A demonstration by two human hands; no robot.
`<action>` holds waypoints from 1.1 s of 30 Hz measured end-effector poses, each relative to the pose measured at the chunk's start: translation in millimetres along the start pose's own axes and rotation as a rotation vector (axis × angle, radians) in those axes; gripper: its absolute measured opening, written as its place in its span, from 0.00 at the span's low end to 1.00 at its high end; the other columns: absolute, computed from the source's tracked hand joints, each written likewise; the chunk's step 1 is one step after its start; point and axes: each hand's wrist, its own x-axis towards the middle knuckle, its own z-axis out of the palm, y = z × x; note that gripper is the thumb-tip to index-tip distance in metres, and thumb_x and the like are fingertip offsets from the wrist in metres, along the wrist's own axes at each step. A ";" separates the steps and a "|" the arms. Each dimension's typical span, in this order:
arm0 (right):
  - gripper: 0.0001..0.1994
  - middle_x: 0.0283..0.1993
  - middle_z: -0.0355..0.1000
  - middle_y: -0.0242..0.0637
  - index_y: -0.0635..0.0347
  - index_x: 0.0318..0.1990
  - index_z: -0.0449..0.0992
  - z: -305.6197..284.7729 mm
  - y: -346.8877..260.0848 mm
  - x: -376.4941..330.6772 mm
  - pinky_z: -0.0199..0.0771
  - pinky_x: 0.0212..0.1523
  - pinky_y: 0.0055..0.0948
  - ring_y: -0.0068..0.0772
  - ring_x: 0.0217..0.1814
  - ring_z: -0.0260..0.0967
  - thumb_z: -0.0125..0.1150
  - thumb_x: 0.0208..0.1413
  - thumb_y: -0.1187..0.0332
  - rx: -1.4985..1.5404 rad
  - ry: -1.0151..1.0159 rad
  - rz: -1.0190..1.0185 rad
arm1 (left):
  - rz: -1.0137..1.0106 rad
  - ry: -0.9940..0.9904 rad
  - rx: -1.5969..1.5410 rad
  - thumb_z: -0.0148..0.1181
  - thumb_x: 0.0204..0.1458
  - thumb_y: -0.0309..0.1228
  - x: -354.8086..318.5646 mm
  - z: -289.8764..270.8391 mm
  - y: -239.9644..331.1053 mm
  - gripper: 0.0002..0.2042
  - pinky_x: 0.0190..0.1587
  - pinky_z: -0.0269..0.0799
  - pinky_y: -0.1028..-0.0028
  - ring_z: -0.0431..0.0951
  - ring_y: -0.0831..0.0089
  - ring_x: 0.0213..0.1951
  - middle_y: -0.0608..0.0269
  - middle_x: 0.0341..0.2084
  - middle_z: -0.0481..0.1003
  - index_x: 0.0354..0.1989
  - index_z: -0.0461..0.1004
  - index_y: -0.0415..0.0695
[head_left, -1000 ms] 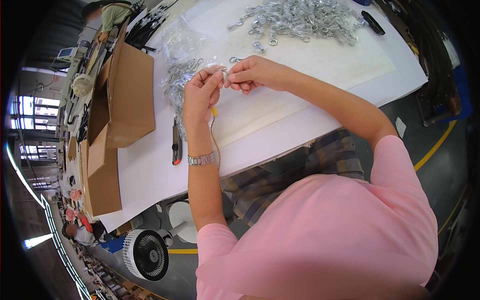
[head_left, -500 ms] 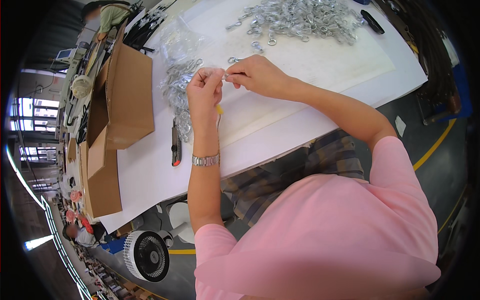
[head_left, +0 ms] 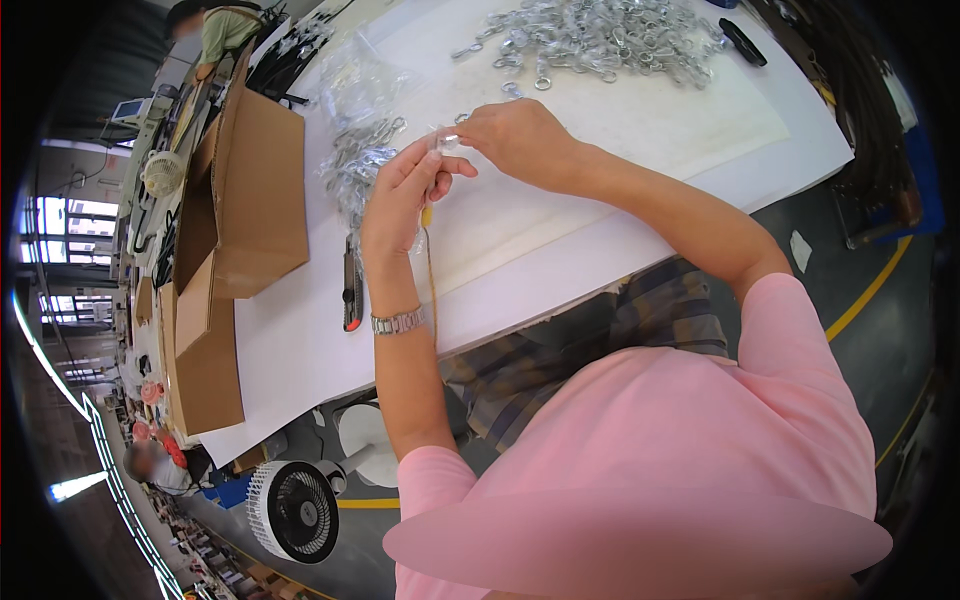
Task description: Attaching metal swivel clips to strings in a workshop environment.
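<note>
Both my hands meet over the white table [head_left: 300, 340]. My left hand [head_left: 405, 195] pinches a small clear plastic bag [head_left: 447, 143] between thumb and fingers, its other fingers loosely curled. My right hand [head_left: 528, 140] is closed at the bag's right side, its fingertips pressed together; whatever lies inside them is hidden. Just beyond the right fingertips a metal ring [head_left: 461, 118] shows on the table. Left of my left hand lies a heap of bagged metal pieces [head_left: 350, 170]. A yellow piece with a thin cord [head_left: 428, 217] shows beside my left wrist.
A large pile of ringed metal fittings [head_left: 620, 40] covers the far table. A utility knife [head_left: 352, 290] lies left of my forearm, near an open cardboard box [head_left: 262, 180]. A black object [head_left: 743, 43] lies far right. A fan [head_left: 300, 512] stands below left.
My left hand has tilted and shifted slightly left, its fingers loosening to show the clear bag. My right hand has turned a little and moved slightly up. The yellow piece's cord shows more.
</note>
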 end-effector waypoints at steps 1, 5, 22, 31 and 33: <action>0.07 0.33 0.77 0.41 0.59 0.38 0.81 0.1 -1.2 0.0 0.77 0.37 0.41 0.46 0.37 0.78 0.58 0.57 0.72 0.000 0.010 -0.028 | 0.001 0.004 0.001 0.47 0.68 0.30 -0.1 2.9 -1.0 0.18 0.32 0.61 0.83 0.65 0.85 0.30 0.59 0.34 0.80 0.61 0.72 0.34; 0.06 0.32 0.76 0.40 0.59 0.37 0.80 -2.7 -4.4 -1.7 0.77 0.36 0.40 0.44 0.36 0.78 0.58 0.53 0.73 -0.038 0.009 -0.089 | -0.034 -0.017 -0.018 0.47 0.67 0.29 5.9 7.8 -11.0 0.17 0.29 0.58 0.85 0.65 0.86 0.27 0.59 0.32 0.81 0.59 0.74 0.34; 0.12 0.50 0.79 0.40 0.57 0.50 0.79 -32.2 45.8 22.6 0.76 0.52 0.41 0.46 0.54 0.75 0.60 0.61 0.71 -0.317 0.457 0.138 | -0.032 0.232 -0.238 0.51 0.68 0.29 12.0 -7.3 -21.8 0.11 0.22 0.54 0.83 0.60 0.85 0.21 0.69 0.24 0.72 0.50 0.73 0.34; 0.14 0.53 0.78 0.41 0.57 0.53 0.79 38.0 0.7 43.3 0.74 0.57 0.41 0.46 0.57 0.73 0.61 0.62 0.66 -0.001 0.070 -0.014 | 0.253 0.793 -0.504 0.51 0.67 0.28 10.3 -36.6 -32.8 0.10 0.18 0.52 0.82 0.59 0.85 0.17 0.70 0.21 0.70 0.44 0.76 0.34; 0.14 0.49 0.79 0.42 0.58 0.50 0.79 64.7 -20.9 69.9 0.77 0.51 0.42 0.46 0.53 0.76 0.64 0.59 0.64 0.059 0.041 -0.116 | 0.290 0.815 -0.484 0.52 0.66 0.28 6.4 -39.4 -37.6 0.10 0.18 0.52 0.83 0.60 0.86 0.17 0.70 0.22 0.69 0.44 0.76 0.33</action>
